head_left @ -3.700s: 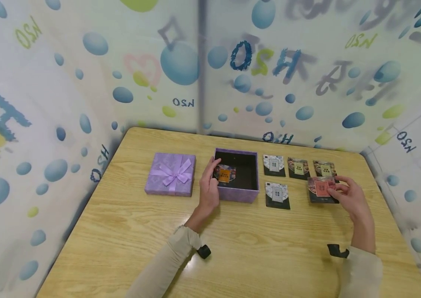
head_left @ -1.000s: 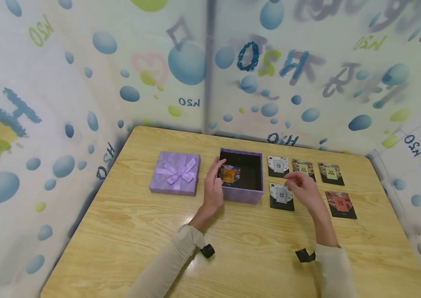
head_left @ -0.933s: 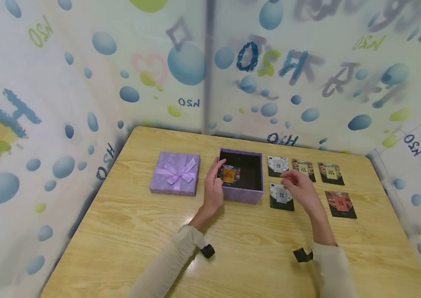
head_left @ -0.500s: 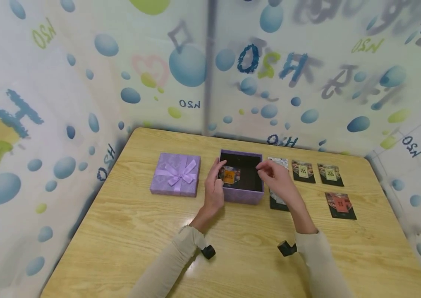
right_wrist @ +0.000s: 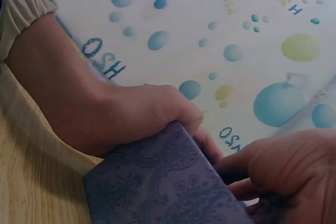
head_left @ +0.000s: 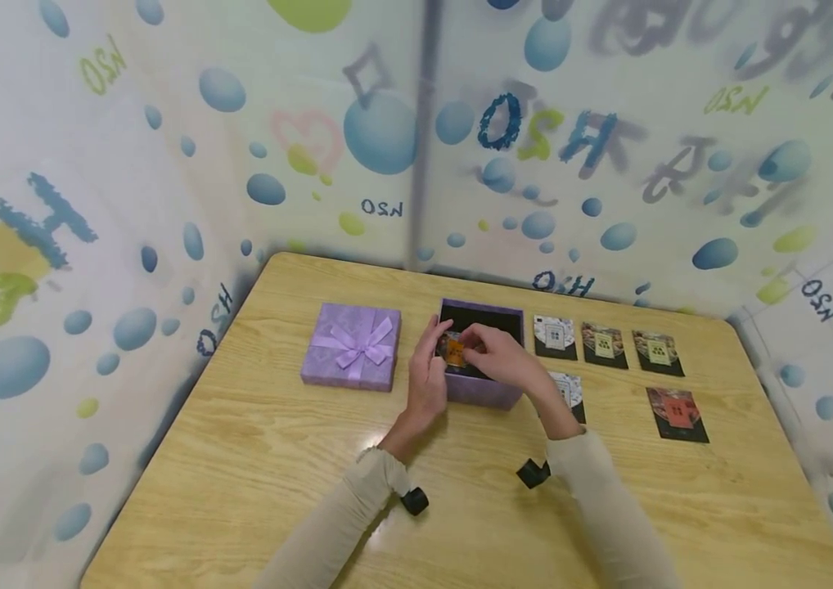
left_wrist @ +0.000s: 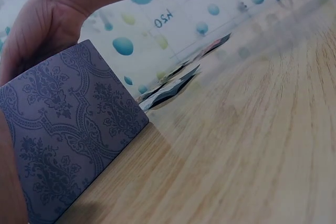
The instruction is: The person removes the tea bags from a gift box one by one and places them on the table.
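A purple box (head_left: 481,394) with a dark inside stands open on the table. My left hand (head_left: 427,380) grips its left wall, fingers along the outside and fingertips at the rim. Inside, at the left, lies a dark packet with an orange label (head_left: 454,352). My right hand (head_left: 505,358) reaches over the box's right side and pinches at the packet's right edge, covering part of it. In the left wrist view the patterned box wall (left_wrist: 68,124) shows, with the right hand (left_wrist: 47,30) reaching over its top. The right wrist view shows both hands at the rim.
The purple lid with a ribbon bow (head_left: 353,348) lies left of the box. To the right lie several flat packets: white-topped ones (head_left: 555,335), yellow-labelled ones (head_left: 658,352) and a red-labelled one (head_left: 677,413). A patterned wall backs the wooden table (head_left: 276,491).
My right hand set the red-labelled packet down on the table, then moved left across the white-topped packets and into the box. The left hand has stayed at the box's left wall.
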### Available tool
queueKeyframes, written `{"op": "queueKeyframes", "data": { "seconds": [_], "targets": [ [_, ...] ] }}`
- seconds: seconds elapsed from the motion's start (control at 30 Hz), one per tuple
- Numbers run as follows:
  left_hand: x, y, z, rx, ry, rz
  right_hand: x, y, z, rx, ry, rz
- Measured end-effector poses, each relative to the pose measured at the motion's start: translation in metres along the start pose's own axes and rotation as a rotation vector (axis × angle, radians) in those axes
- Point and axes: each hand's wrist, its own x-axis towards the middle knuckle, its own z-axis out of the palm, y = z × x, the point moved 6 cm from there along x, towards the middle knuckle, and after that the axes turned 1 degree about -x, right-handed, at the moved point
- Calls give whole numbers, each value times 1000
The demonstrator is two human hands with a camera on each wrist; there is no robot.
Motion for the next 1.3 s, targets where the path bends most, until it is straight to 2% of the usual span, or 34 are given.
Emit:
{"op": "queueKeyframes", "data": {
  "seconds": [0.1,0.57,0.87,1.1,1.3],
  "targets": [
    [0,0,0,-2,4,0,4,1,5,-20,-8,9],
    [-1,0,-1,-26,25,43,14,16,15,-130,-34,166],
    [1,0,0,12,3,30,14,23,12,-141,17,266],
    [2,-1,0,-3,16,42,15,21,13,-60,-7,203],
    [2,1,0,-30,28,61,14,23,8,-5,94,155]
  ]
}}
